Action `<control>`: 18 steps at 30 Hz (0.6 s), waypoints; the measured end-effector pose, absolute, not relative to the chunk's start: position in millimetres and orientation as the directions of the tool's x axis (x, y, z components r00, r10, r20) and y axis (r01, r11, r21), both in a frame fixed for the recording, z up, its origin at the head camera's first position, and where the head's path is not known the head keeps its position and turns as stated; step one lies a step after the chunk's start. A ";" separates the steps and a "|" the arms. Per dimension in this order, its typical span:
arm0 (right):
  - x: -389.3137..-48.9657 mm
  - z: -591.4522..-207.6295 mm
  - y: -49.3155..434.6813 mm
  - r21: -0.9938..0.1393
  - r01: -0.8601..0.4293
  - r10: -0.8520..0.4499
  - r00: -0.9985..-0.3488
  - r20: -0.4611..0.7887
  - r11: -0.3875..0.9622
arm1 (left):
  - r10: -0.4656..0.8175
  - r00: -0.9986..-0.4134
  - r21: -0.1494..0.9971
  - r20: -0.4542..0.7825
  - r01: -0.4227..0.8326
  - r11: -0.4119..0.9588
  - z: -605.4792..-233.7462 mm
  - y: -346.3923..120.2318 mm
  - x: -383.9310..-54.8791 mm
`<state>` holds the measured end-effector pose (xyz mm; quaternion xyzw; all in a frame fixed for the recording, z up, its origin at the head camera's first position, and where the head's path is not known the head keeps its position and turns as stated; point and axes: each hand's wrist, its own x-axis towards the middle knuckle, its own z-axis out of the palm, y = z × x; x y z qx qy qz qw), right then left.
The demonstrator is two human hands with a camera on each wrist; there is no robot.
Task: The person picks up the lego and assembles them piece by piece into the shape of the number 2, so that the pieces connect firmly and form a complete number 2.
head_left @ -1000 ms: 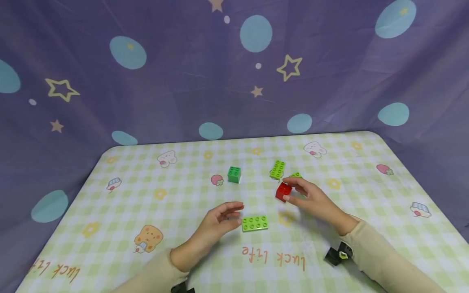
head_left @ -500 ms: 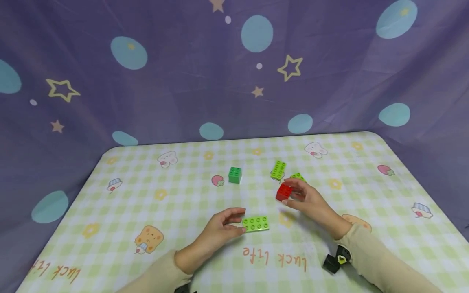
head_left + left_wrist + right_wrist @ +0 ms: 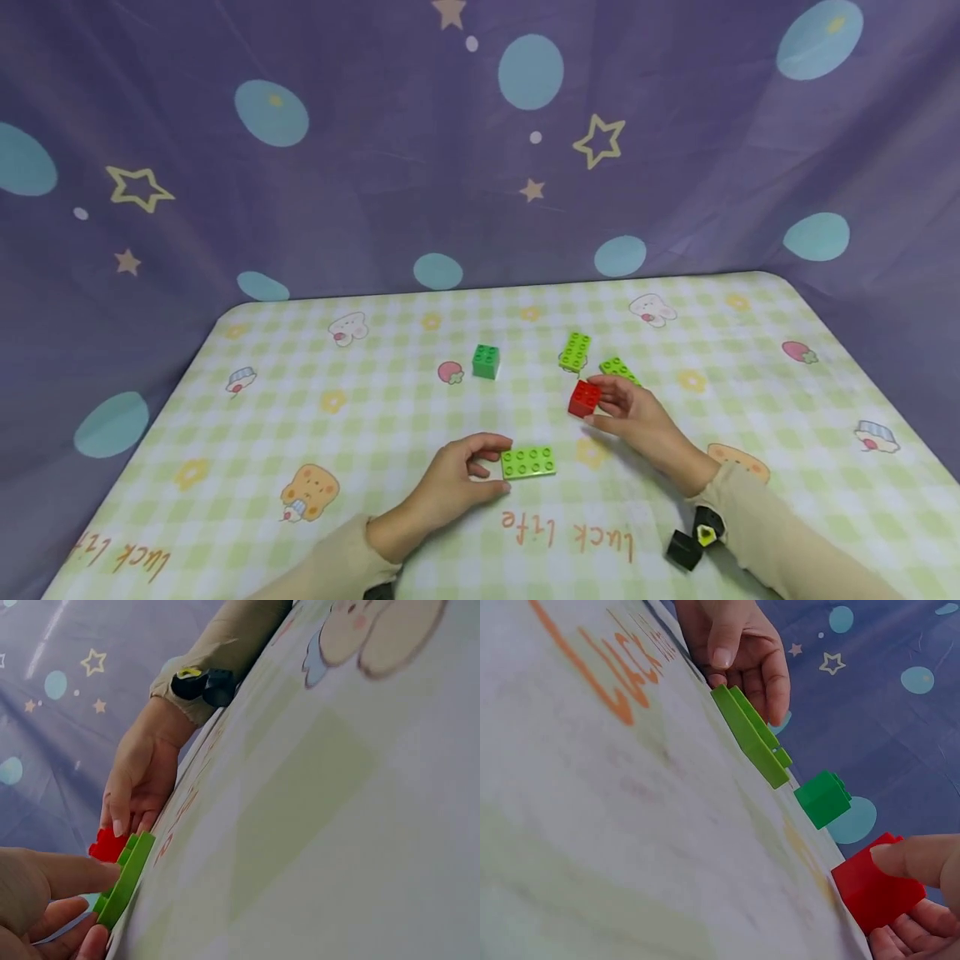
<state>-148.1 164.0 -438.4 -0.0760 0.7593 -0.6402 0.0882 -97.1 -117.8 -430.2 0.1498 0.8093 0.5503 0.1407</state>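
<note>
My left hand (image 3: 457, 475) stands at the left end of a flat lime-green toy building brick (image 3: 528, 462), its thumb and fingers spread apart on either side of that end. In the left wrist view the thumb overlaps the lime brick (image 3: 126, 881). Farther back to the right, my right hand (image 3: 637, 421) holds a red square building brick (image 3: 584, 399) between thumb and fingers. The right wrist view has the thumb against a face of the red brick (image 3: 881, 889), with the other fingers beyond its lower edge.
A dark green square brick (image 3: 486, 362) stands back of centre on the checked tablecloth (image 3: 420, 408). Two more lime-green bricks lie behind the right hand, one lengthwise (image 3: 575, 352) and one slanted brick (image 3: 617, 370) partly covered by the fingers. A purple curtain (image 3: 360, 183) hangs behind.
My left hand has shifted nearer and to the right, from beside the lime brick's corner to either side of its end. The red brick has turned slightly; the right hand has moved little.
</note>
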 end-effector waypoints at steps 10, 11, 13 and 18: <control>-148.2 -438.6 165.1 -0.973 -0.034 -0.207 -0.978 -0.015 0.228 | 0.374 -0.927 0.896 -0.024 0.146 0.420 -433.2 -116.0 -97.7; -148.1 -438.8 164.5 -0.971 -0.037 -0.207 -0.978 -0.014 0.237 | 0.371 -0.928 0.894 -0.021 0.149 0.423 -433.6 -116.2 -97.6; -147.8 -439.1 163.4 -0.968 -0.037 -0.199 -0.980 -0.014 0.250 | 0.368 -0.930 0.889 -0.011 0.159 0.429 -434.0 -116.5 -97.6; -145.8 -438.1 163.1 -0.961 -0.032 -0.169 -0.986 -0.015 0.274 | 0.372 -0.928 0.885 -0.001 0.173 0.433 -434.2 -116.5 -98.1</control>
